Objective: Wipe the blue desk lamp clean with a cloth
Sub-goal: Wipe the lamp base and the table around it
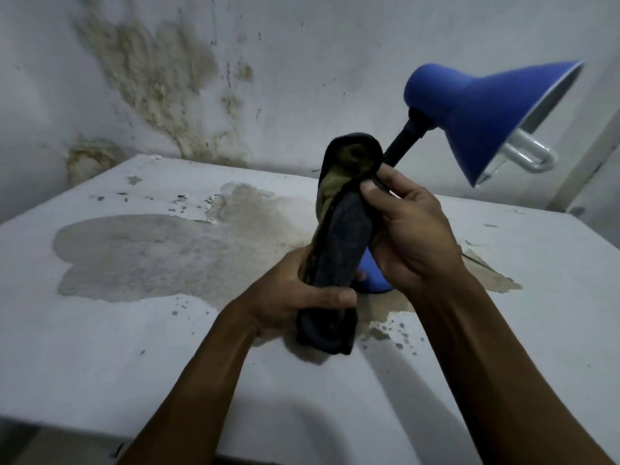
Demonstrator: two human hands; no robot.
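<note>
Gripping the dark cloth (339, 250) around the blue lamp's (483, 119) neck: left hand (298, 297) low; right hand (412, 236) high.

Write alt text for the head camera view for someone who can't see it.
Two bare hands hold a dark cloth wrapped around the black neck of a blue desk lamp: the left hand low near the base, the right hand higher up. The lamp stands on a stained white table against a blotchy wall.
</note>
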